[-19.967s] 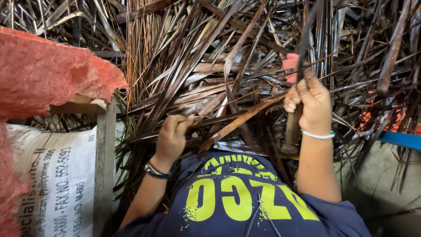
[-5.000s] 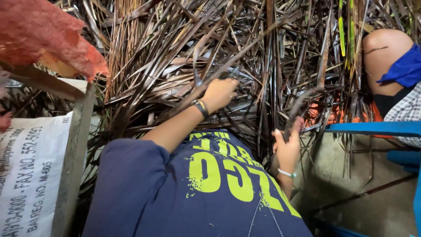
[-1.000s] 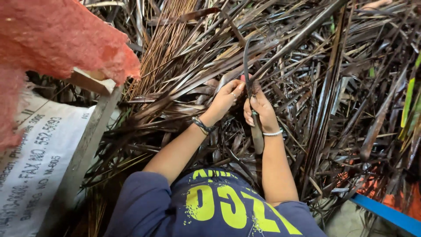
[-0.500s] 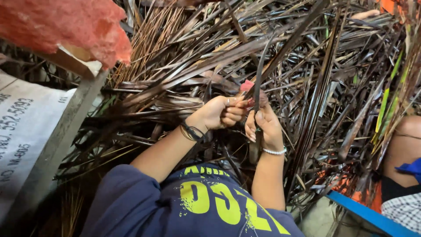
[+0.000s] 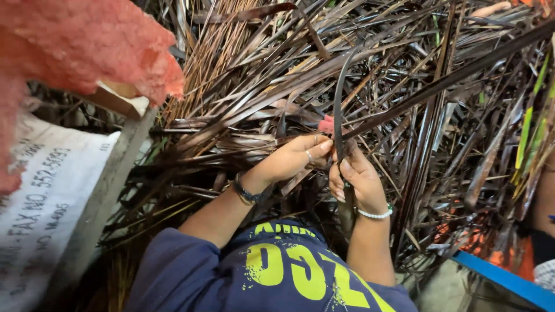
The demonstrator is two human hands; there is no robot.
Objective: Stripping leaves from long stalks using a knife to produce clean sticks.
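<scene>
A big heap of dried brown palm leaves (image 5: 399, 115) fills the view in front of me. My left hand (image 5: 292, 159), with a dark wristband and a ring, pinches a dried leaf strip beside a small pink piece (image 5: 326, 124). Touching it on the right, my right hand (image 5: 355, 182), with a white bead bracelet, grips a long dark curved tool (image 5: 337, 98) that rises from my fist over the leaves. Its lower end hides behind my hand. My dark blue shirt with yellow print (image 5: 277, 271) is at the bottom.
A red-orange mesh bundle (image 5: 81, 52) hangs at the upper left over a grey wooden post (image 5: 101, 208) and a white printed sack (image 5: 34, 196). A blue bar (image 5: 503, 278) crosses the lower right, with something orange (image 5: 471, 242) under the leaves there.
My hands, apart several seconds ago, now stay together at the middle of the heap. Over the last second my left fingers closed on the leaf beside the dark tool.
</scene>
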